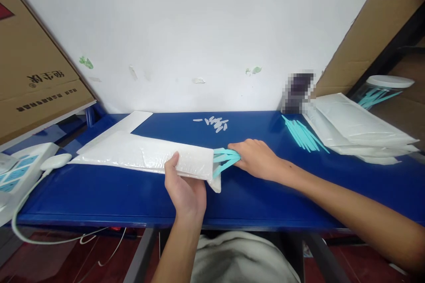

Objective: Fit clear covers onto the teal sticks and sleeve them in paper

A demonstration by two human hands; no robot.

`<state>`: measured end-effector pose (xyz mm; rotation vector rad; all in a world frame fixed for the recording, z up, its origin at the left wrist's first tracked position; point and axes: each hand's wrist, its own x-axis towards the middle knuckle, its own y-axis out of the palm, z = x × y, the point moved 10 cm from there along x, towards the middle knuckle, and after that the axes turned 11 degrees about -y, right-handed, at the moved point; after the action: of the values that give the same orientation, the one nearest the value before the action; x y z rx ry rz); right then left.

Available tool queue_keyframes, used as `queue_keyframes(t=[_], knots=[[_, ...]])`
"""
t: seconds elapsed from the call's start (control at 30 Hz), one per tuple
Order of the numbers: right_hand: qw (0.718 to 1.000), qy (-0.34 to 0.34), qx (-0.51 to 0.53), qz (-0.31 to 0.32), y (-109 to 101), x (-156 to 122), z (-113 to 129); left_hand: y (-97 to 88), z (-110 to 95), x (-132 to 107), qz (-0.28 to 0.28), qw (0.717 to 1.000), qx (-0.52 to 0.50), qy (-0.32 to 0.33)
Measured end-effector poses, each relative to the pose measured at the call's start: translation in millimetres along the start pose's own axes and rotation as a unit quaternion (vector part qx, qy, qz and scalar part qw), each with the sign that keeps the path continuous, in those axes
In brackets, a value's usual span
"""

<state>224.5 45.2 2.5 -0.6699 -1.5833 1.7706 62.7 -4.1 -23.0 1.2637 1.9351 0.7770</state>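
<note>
My left hand (184, 188) is closed on the open end of a white padded mailer bag (146, 157) that lies lengthwise on the blue table (252, 203). My right hand (255, 157) is closed on a small bunch of teal plastic sticks (225, 160), whose far ends reach into the bag's mouth. The bag's opening faces right, toward my right hand.
More teal sticks (303, 135) lie loose at the back right beside a stack of white mailer bags (358, 128). A clear jar with a white lid (381, 90) holds more sticks. Small white pieces (214, 123) lie mid-table. Cardboard boxes (33, 75) stand left; a white power strip (20, 170) with cable sits there.
</note>
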Motion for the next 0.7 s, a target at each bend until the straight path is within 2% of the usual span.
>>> queue_keyframes(t=[0.23, 0.33, 0.47, 0.6, 0.7], knots=[[0.990, 0.014, 0.138, 0.023, 8.7, 1.6, -2.7, -7.4, -9.0, -9.5, -0.019, 0.999, -0.017, 0.038], [0.990, 0.020, 0.133, 0.041, 10.5, -1.7, 9.4, -12.1, -9.8, -11.2, -0.043, 0.998, -0.017, 0.051], [0.994, -0.013, 0.102, 0.036, 8.5, -10.5, 33.7, -13.4, -9.7, -12.0, -0.055, 0.997, -0.029, 0.047], [0.993, -0.047, 0.106, 0.032, -3.7, -14.9, 47.6, -11.3, 2.1, -13.7, -0.057, 0.998, -0.036, 0.019], [0.990, -0.099, 0.098, 0.033, -30.0, -8.4, 52.2, -2.5, 23.8, -14.2, -0.030, 0.997, -0.057, -0.034]])
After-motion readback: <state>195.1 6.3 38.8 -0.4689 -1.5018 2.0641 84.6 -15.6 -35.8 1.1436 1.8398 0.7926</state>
